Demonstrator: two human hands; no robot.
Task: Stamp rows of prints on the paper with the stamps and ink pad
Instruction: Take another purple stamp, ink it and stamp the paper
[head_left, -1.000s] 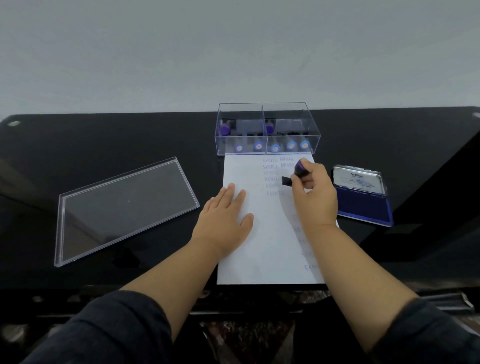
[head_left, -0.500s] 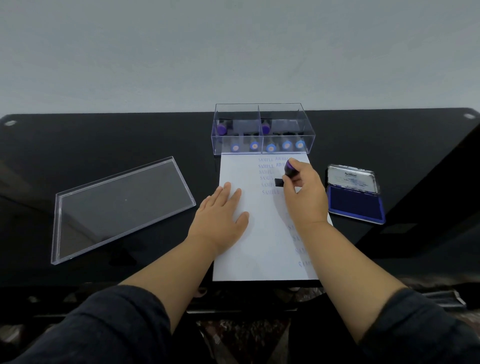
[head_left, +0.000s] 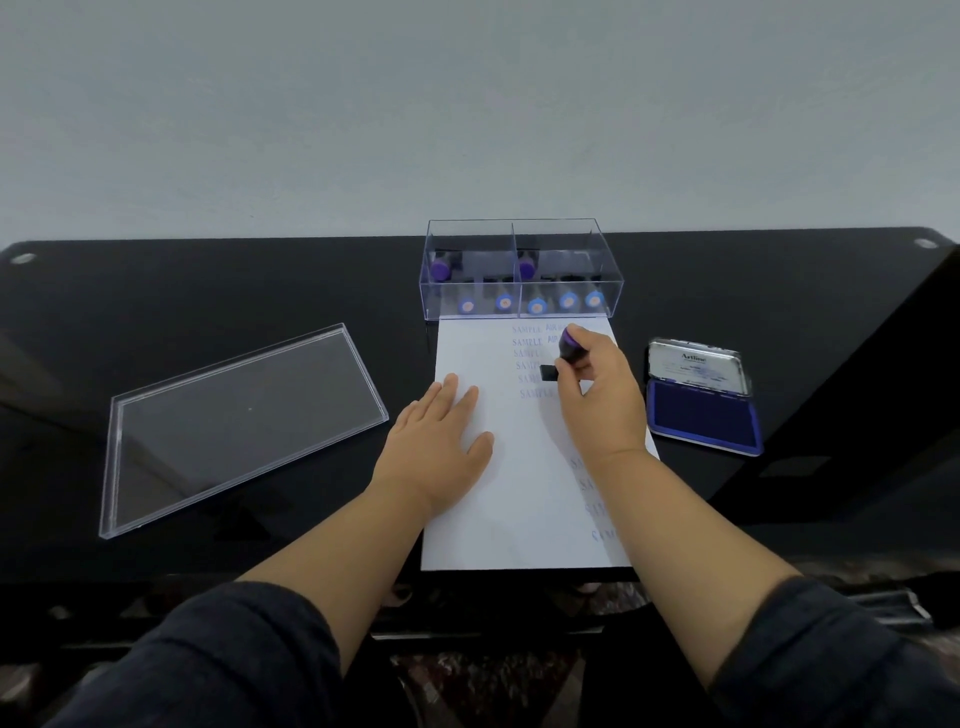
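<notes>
my right hand (head_left: 597, 395) grips stamp (head_left: 563, 356), base down on paper (head_left: 519, 499) by the SAMPLE column | left hand (head_left: 441, 447) flat, fingers apart, pinning sheet | ink pad (head_left: 704, 423) open at right on surface | risk: tilted stamp = patchy print; sheet slipping if left lifts = smear, crooked row

right hand (head_left: 597, 395) covers most of stamp (head_left: 566, 353) and prints at paper's (head_left: 483, 499) 3 o'clock edge. Second-column print text too blurred to read. Sleeves cut off at 6 o'clock.
</notes>
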